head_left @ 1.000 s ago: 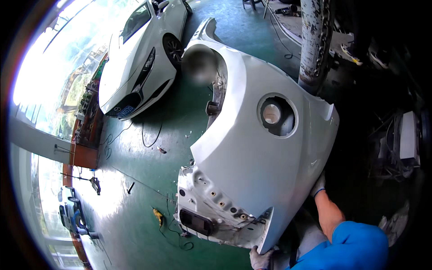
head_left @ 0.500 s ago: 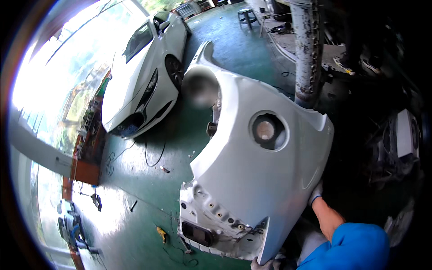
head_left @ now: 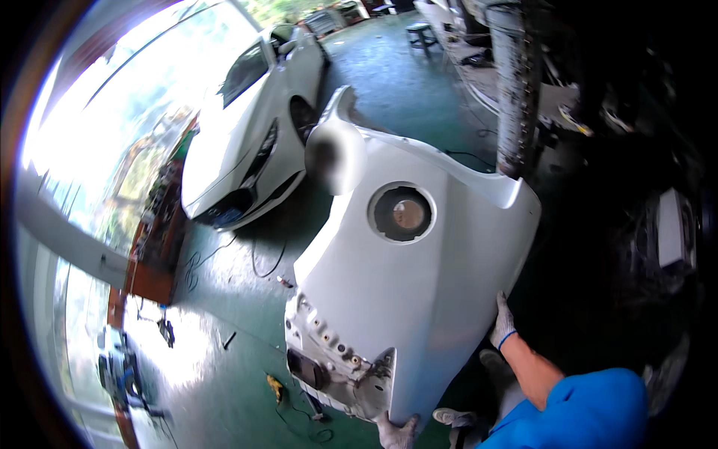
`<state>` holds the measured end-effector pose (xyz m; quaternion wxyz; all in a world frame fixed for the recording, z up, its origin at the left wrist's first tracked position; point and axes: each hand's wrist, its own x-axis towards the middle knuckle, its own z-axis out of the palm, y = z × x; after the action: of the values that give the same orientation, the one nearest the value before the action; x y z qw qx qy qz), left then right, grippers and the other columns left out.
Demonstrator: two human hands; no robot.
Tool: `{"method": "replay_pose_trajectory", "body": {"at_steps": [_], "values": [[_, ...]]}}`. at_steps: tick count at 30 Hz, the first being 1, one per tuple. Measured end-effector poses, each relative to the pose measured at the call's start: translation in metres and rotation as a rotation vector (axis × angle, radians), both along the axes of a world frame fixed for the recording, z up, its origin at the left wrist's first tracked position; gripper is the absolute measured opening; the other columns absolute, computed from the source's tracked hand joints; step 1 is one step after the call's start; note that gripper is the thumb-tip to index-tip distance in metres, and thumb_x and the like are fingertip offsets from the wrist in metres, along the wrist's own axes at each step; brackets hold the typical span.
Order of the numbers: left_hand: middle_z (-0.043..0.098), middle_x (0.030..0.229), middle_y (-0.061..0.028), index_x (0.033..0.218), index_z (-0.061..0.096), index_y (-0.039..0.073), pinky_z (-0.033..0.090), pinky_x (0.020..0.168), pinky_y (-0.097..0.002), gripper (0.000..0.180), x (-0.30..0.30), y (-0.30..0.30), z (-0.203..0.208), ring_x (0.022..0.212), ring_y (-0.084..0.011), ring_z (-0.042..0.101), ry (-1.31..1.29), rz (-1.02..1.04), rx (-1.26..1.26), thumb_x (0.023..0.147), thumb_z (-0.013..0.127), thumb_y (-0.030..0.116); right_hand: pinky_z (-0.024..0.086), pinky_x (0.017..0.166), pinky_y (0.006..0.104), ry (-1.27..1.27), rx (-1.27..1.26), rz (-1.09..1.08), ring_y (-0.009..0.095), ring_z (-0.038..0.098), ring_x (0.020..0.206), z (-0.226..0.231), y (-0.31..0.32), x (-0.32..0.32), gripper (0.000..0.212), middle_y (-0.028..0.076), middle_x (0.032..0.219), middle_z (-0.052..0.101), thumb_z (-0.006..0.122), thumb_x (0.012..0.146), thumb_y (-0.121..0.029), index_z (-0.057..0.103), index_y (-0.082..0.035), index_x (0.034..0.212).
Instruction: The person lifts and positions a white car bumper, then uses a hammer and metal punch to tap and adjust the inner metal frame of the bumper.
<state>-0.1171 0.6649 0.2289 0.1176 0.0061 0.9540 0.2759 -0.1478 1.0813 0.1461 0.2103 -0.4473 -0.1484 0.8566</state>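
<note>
A large white car quarter panel (head_left: pixel 441 262) with a round fuel filler opening (head_left: pixel 404 213) is held in front of me, tilted. My right hand (head_left: pixel 504 320), in a pale knit glove, grips its right edge, some of the fingers hidden behind the metal. At the bottom corner my left hand (head_left: pixel 398 432), also gloved, is closed round the lower edge with the thumb on the outer face. Next to the left hand, the panel's lower left end shows bare brackets, bolt holes and a dark rectangular vent (head_left: pixel 305 370). A blurred patch covers part of the wheel-arch side.
A white car (head_left: pixel 247 142) is parked at the far left. A peeling metal column (head_left: pixel 516 90) stands close behind the panel. A yellow tool (head_left: pixel 275 388) and cables lie on the green floor (head_left: pixel 239 307). A stool (head_left: pixel 422 37) is at the back; another person's shoes (head_left: pixel 576 120) show right.
The panel has shifted left and turned, so its outer face shows more broadly. Both hands have moved left with it, and my left hand is now more visible at the bottom.
</note>
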Motion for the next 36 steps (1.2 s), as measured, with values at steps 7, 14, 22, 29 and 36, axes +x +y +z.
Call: {"method": "replay_pose_trajectory", "body": {"at_steps": [7,14,22,29,36], "values": [[0.067,0.123,-0.0168,0.130,0.064,0.006,0.054,0.096,-0.0451,0.085,-0.019,0.050,0.043,0.112,-0.0363,0.066,0.169,0.169,-0.158,0.064,0.093,0.051,0.035,0.119,0.0546,0.001,0.089,0.127,0.033,0.044,0.143,0.051,0.000,0.014,0.096,0.012,0.161,0.043,0.070,0.087,-0.071,0.043,-0.010,0.156],[0.069,0.117,-0.0175,0.127,0.067,0.009,0.055,0.091,-0.0478,0.082,-0.032,0.052,0.070,0.107,-0.0376,0.069,0.095,0.065,-0.061,0.067,0.090,0.059,0.038,0.117,0.0433,-0.166,0.374,0.158,0.027,0.048,0.141,0.058,0.016,0.010,0.094,0.013,0.159,0.047,0.067,0.090,-0.069,0.047,-0.004,0.155],[0.068,0.111,-0.0224,0.121,0.061,0.003,0.057,0.079,-0.0509,0.082,-0.053,0.037,0.072,0.098,-0.0400,0.071,0.142,-0.067,0.051,0.072,0.085,0.064,0.032,0.121,0.0455,-0.210,0.589,0.101,0.029,0.043,0.145,0.064,-0.001,-0.023,0.096,0.014,0.162,0.044,0.057,0.095,-0.072,0.041,-0.001,0.157],[0.067,0.107,-0.0205,0.132,0.052,-0.002,0.056,0.077,-0.0499,0.090,-0.056,0.014,0.041,0.091,-0.0392,0.070,0.266,-0.111,0.041,0.076,0.082,0.062,0.036,0.119,0.0441,-0.230,0.617,-0.078,0.031,0.049,0.139,0.040,-0.022,-0.047,0.091,0.012,0.159,0.049,0.047,0.098,-0.075,0.047,-0.003,0.155],[0.061,0.129,-0.0255,0.151,0.037,-0.004,0.055,0.089,-0.0499,0.096,-0.072,-0.019,0.041,0.107,-0.0419,0.066,0.119,-0.461,0.224,0.083,0.081,0.046,0.044,0.112,0.0416,-0.353,0.650,-0.029,0.030,0.058,0.130,0.031,-0.018,-0.038,0.094,0.015,0.149,0.058,0.061,0.093,-0.072,0.053,0.004,0.148]]}}
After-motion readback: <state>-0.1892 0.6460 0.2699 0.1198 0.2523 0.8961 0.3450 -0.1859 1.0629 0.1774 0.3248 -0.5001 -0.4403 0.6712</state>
